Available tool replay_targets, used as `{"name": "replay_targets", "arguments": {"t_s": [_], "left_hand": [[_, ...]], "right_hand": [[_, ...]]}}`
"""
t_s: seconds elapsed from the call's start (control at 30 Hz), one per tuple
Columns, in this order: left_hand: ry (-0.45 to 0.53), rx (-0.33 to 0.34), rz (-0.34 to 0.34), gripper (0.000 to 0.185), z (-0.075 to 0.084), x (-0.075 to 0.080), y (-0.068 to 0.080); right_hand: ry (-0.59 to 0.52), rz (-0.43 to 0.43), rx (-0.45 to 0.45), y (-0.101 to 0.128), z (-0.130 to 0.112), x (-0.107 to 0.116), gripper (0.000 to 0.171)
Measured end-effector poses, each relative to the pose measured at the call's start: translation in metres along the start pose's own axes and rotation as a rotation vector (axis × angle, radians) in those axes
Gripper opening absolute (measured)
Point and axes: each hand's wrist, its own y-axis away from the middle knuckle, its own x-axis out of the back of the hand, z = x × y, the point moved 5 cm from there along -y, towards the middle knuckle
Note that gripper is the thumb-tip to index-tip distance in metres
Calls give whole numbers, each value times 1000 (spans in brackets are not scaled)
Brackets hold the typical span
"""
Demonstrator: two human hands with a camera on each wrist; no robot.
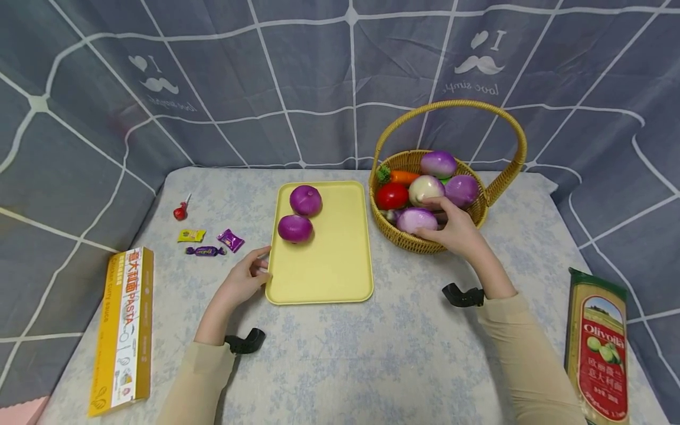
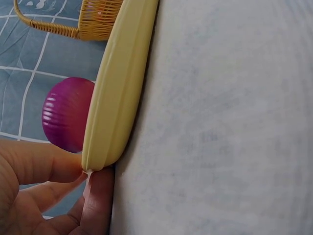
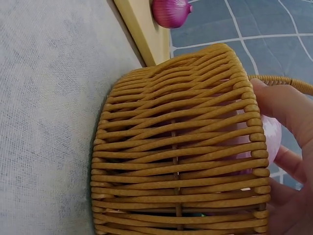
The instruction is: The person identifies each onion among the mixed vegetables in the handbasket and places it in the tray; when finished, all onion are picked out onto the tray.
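My left hand (image 1: pixel 245 278) pinches the left edge of a yellow tray (image 1: pixel 340 248), thumb and fingers on either side of the rim in the left wrist view. Two purple onions, a rear one (image 1: pixel 306 200) and a front one (image 1: pixel 295 229), lie on the tray's upper left. At the wicker basket (image 1: pixel 395 236), my right hand (image 1: pixel 451 227) grips a pale purple onion (image 1: pixel 416 221) by its near and far sides. A whitish onion (image 1: pixel 427 189), a tomato (image 1: pixel 392 195), a carrot (image 1: pixel 405 177) and more purple vegetables (image 1: pixel 461 190) fill the basket around it.
Left of the tray lie a red lollipop (image 1: pixel 180 211) and wrapped candies (image 1: pixel 206 251). A yellow pasta box (image 1: pixel 123 330) is at the left edge, a spaghetti packet (image 1: pixel 599 348) at the right. The basket's tall handle (image 1: pixel 457 104) arches over its contents. Grey cloth hangs behind.
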Motion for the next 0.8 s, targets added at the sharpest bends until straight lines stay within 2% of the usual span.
{"name": "replay_targets", "arguments": {"t_s": [0.33, 0.63, 0.8], "left_hand": [[-5, -12, -5, 63, -1, 0, 0], [-2, -19, -2, 63, -2, 0, -2], [4, -22, -2, 63, -3, 0, -2]], "right_hand": [[-97, 96, 15, 5, -7, 9, 64], [-193, 118, 1, 3, -25, 11, 65], [-257, 129, 33, -2, -42, 6, 62]]}}
